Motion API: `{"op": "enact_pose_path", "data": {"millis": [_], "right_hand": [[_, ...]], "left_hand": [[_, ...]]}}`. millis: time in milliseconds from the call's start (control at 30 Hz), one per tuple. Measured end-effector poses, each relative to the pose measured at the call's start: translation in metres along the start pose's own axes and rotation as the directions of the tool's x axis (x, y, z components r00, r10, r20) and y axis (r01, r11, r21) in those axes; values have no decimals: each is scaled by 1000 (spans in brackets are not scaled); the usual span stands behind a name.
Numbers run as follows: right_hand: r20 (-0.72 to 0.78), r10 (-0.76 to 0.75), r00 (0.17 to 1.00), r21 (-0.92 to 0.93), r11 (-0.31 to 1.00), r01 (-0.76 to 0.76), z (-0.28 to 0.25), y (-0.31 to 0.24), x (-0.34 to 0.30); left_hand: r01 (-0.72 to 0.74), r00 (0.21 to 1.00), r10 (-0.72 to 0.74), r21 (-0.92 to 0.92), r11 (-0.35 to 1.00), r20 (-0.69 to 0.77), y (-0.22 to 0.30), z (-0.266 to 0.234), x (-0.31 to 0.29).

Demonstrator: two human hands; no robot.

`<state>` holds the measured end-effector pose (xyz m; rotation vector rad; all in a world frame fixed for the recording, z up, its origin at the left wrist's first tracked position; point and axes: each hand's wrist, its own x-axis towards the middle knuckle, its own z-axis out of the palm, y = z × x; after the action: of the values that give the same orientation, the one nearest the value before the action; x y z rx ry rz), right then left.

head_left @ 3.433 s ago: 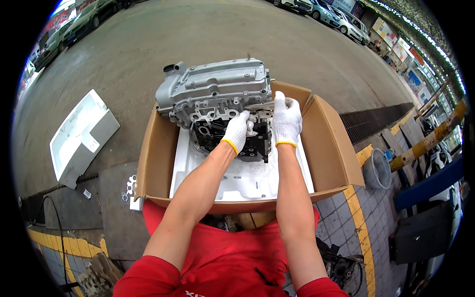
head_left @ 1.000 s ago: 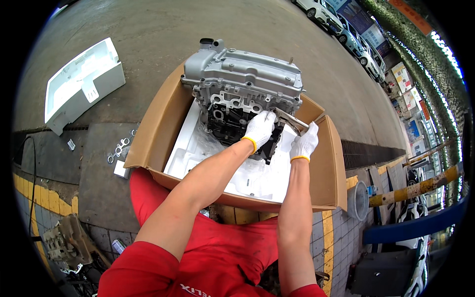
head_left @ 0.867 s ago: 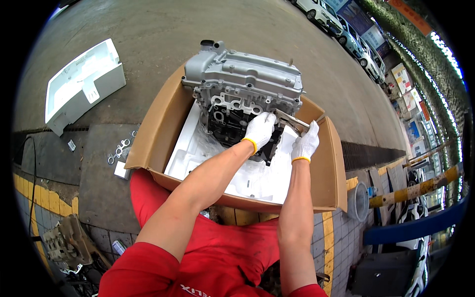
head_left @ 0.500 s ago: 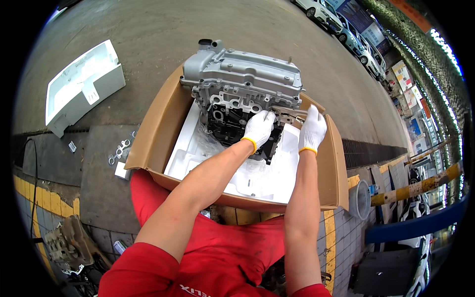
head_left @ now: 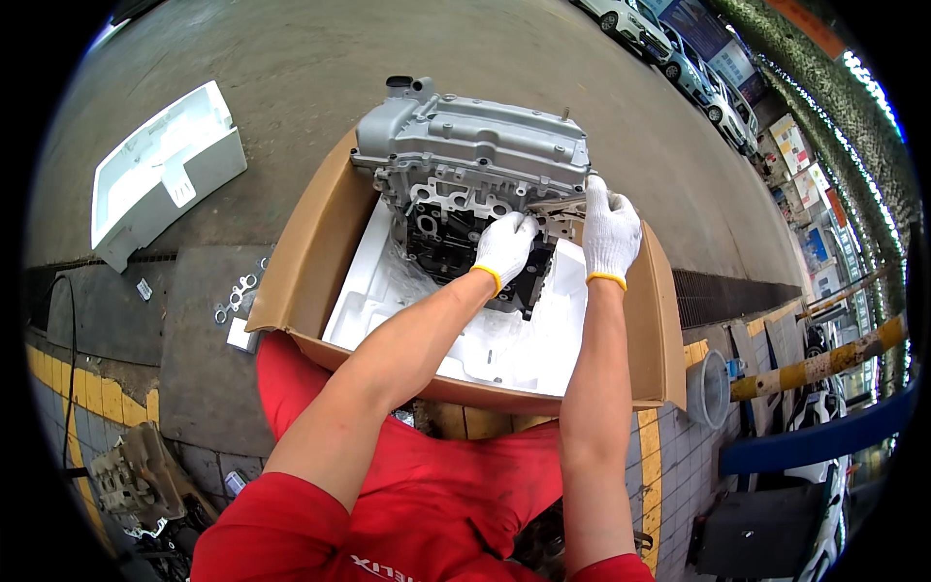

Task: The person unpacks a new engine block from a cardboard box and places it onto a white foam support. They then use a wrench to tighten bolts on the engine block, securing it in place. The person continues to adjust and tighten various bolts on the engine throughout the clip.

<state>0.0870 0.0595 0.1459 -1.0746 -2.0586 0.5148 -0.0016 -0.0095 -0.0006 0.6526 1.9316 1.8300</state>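
On grey concrete flooring [head_left: 291, 87], a brown cardboard box [head_left: 308, 233] apparently steadied the grey-and-black metal engine [head_left: 475, 136], the white-gloved right hand [head_left: 611, 233] clamping a slim silvery bar [head_left: 559, 206], the white-gloved left hand's [head_left: 505, 244] closure indiscernible.

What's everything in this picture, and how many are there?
Open cardboard box: one, brown, centre
Bulky metal engine: one, silver-grey above black, in the box
Moulded foam tray: one, white, in the box
Slender metal tool: one, silver, between the hands
Hollow foam block: one, white, floor at left
Ringed metal gasket: at least one, silver, left of the box
Small boxy carton: one, white, left of the box
Round plastic bucket: one, pale grey, right of the box
Round pole: one, yellow and whitish, right
Parked cars: at least three, white and pale blue, upper right
Fabric sleeves: two, red, lower edge
Left hand: one, white-gloved, at the engine
Right hand: one, white-gloved, by the tool
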Motion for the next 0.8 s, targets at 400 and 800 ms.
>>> {"op": "enact_pose_path", "data": {"millis": [400, 800], "right_hand": [[79, 375, 924, 760, 577, -299, 29, 104, -1], [74, 410, 909, 717, 612, -335, 31, 100, -3]], "left_hand": [[8, 1000, -8, -47, 999, 1, 4, 13, -3], [-23, 994, 22, -2, 1000, -102, -3, 17, -5]]}}
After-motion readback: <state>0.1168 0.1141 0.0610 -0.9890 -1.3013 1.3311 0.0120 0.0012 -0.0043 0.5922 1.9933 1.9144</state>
